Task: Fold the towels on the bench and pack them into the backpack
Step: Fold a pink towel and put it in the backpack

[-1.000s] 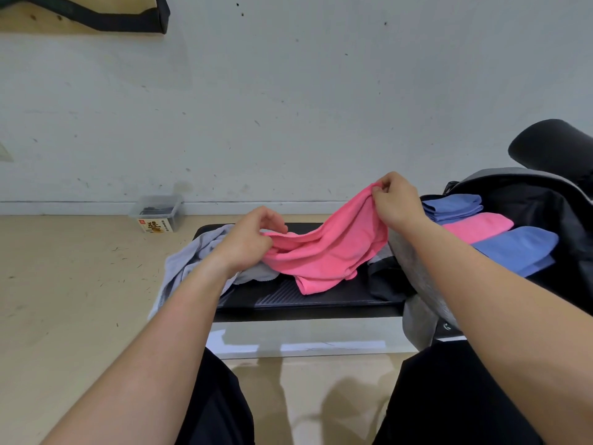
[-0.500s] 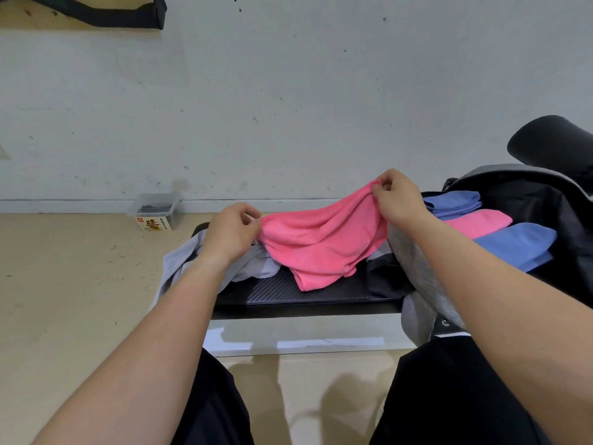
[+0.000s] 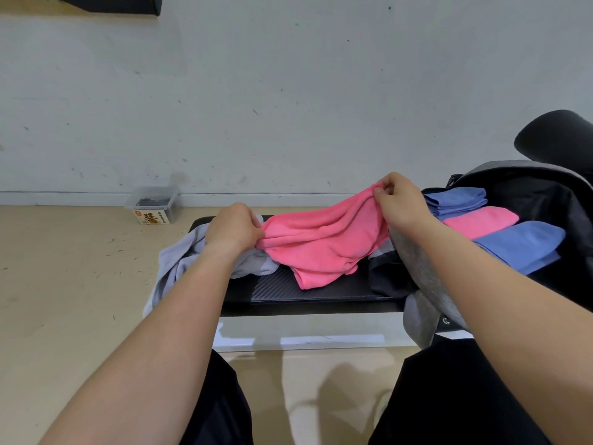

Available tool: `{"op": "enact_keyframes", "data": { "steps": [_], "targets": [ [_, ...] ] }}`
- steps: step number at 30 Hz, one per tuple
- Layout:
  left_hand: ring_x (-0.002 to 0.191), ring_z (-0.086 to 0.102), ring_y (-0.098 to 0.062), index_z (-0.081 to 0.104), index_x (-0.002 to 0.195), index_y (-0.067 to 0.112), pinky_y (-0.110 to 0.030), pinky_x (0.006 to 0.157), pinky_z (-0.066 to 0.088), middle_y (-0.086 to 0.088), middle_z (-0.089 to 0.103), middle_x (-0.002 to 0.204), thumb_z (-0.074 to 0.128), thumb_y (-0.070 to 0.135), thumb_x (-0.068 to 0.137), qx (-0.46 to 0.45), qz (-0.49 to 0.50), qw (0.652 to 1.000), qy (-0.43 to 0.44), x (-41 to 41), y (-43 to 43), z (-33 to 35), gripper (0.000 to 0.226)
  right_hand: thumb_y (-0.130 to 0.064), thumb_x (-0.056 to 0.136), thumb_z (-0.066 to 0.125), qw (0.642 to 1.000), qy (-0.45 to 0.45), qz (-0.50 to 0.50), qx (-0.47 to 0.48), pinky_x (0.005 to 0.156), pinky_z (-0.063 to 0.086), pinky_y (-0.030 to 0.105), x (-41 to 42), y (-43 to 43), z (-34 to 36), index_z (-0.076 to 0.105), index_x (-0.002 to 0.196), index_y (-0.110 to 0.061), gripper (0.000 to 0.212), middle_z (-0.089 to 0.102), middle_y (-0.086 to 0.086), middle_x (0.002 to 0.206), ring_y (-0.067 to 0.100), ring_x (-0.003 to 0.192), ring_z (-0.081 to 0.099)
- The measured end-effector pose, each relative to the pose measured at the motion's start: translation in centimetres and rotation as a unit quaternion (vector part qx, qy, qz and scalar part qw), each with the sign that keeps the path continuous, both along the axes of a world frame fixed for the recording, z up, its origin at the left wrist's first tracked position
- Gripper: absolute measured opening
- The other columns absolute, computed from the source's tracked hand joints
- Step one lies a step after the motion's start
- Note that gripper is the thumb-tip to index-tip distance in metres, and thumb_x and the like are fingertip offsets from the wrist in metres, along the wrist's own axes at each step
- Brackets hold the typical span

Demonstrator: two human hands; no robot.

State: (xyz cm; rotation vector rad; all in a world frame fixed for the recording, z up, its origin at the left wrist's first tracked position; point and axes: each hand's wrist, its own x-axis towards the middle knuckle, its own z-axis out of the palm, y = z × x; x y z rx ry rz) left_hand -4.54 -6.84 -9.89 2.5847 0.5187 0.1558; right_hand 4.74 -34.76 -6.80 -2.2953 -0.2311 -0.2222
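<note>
Head view, nearest first: two black-clad legs (image 3: 221,412) run off the bottom edge, and both bare forearms reach forward over them. Beyond the knees I see the black ribbed bench (image 3: 305,293), its right end hidden under the open grey-and-black backpack (image 3: 545,200).

The left hand (image 3: 232,231) has its fingers curled round one bunched end of the crumpled pink terry towel (image 3: 321,245). The right hand (image 3: 401,202) pinches the opposite end higher up. The cloth sags between them, its lower fold touching the bench.

A loose pale grey towel (image 3: 175,264) lies under the left wrist and hangs over the bench's left end. I cannot tell how far down it goes.

Inside the backpack lie a folded blue towel (image 3: 455,200), a folded pink towel (image 3: 478,221) and a second blue towel (image 3: 519,245), the last partly covered by the right forearm.

Farther off, a small clear plastic box (image 3: 154,205) sits on the tan floor (image 3: 64,284) against the white wall (image 3: 288,91). Its contents are too dark to make out.
</note>
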Motion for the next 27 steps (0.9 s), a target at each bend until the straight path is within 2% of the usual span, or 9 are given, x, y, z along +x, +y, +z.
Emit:
{"op": "enact_keyframes", "data": {
  "steps": [3,5,8,11,13,16,20,24,27],
  "targets": [
    [0.075,0.068,-0.024,0.076,0.066,0.017,-0.031,0.064,0.054,-0.007,0.074,0.071,0.072,0.013,0.071,-0.015,-0.007,1.000,0.023,-0.2,0.2,0.0,0.008,-0.017,0.098,0.050,1.000,0.004,-0.002,-0.005,0.073,0.034,0.027,-0.1,-0.1,-0.5,0.055,0.098,-0.017,0.006,0.051,-0.009,0.077,0.019,0.086,0.051],
    [0.070,0.068,-0.024,0.077,0.063,0.014,-0.032,0.062,0.054,-0.005,0.072,0.063,0.068,0.013,0.074,-0.032,-0.013,0.999,0.023,-0.4,0.2,-0.1,0.014,-0.017,0.098,0.050,1.000,0.006,-0.003,0.002,0.073,0.035,0.027,-0.2,-0.2,-0.6,0.056,0.098,-0.017,0.006,0.052,-0.008,0.077,0.019,0.085,0.052],
    [0.063,0.071,-0.024,0.074,0.061,0.009,-0.038,0.069,0.060,-0.003,0.069,0.054,0.057,0.018,0.078,-0.096,0.006,0.995,-0.024,-0.7,0.9,0.3,0.026,-0.016,0.099,0.049,1.000,0.006,-0.007,0.003,0.073,0.035,0.027,-0.5,-0.5,-0.4,0.056,0.099,-0.016,0.007,0.052,-0.007,0.077,0.019,0.084,0.052],
    [0.059,0.072,-0.018,0.068,0.070,0.013,-0.040,0.072,0.061,-0.002,0.071,0.056,0.058,0.018,0.079,-0.135,0.040,0.986,-0.094,-1.0,1.8,2.5,0.014,-0.016,0.099,0.047,1.000,-0.002,-0.017,0.007,0.074,0.034,0.027,-0.7,-0.9,0.2,0.057,0.102,-0.012,0.011,0.056,-0.001,0.085,0.020,0.087,0.052],
    [0.055,0.071,-0.015,0.064,0.075,0.015,-0.036,0.070,0.060,0.000,0.069,0.053,0.063,0.015,0.078,-0.092,0.035,0.989,-0.112,-1.4,2.1,4.6,0.003,-0.016,0.100,0.046,0.999,-0.016,-0.030,0.015,0.073,0.032,0.026,-0.8,-1.0,1.1,0.057,0.105,-0.011,0.014,0.057,0.002,0.092,0.020,0.088,0.051],
    [0.047,0.067,-0.014,0.064,0.076,0.016,-0.029,0.060,0.057,0.000,0.069,0.053,0.064,0.007,0.072,-0.020,-0.040,0.996,-0.074,-2.2,2.1,7.1,0.010,-0.013,0.099,0.045,0.995,-0.049,-0.069,0.054,0.072,0.031,0.024,-0.8,-1.0,3.0,0.059,0.109,-0.007,0.018,0.059,0.005,0.099,0.020,0.090,0.050],
    [0.047,0.060,-0.018,0.051,0.083,0.014,-0.023,0.048,0.047,-0.008,0.069,0.064,0.061,-0.004,0.078,-0.056,-0.164,0.984,-0.046,-3.9,2.7,8.7,0.022,-0.012,0.097,0.045,0.990,-0.063,-0.091,0.083,0.079,0.039,0.029,-0.9,-1.3,5.6,0.060,0.109,-0.005,0.021,0.065,0.013,0.107,0.028,0.099,0.056],
    [0.046,0.052,-0.012,0.051,0.082,0.019,-0.018,0.047,0.041,-0.007,0.065,0.063,0.058,-0.003,0.085,-0.039,-0.223,0.973,-0.046,-5.5,2.7,9.7,0.024,-0.012,0.097,0.044,0.991,-0.066,-0.078,0.082,0.078,0.041,0.033,-1.5,-1.4,7.6,0.059,0.109,-0.006,0.021,0.061,0.008,0.105,0.026,0.097,0.055],
    [0.046,0.055,-0.012,0.060,0.081,0.020,-0.023,0.053,0.045,-0.002,0.066,0.059,0.056,-0.005,0.083,-0.030,-0.218,0.974,-0.048,-6.3,2.3,10.5,0.025,-0.012,0.098,0.043,0.992,-0.066,-0.072,0.076,0.076,0.036,0.028,-1.9,-1.2,8.3,0.059,0.110,-0.006,0.021,0.056,0.005,0.103,0.021,0.093,0.050]
  ]
}}
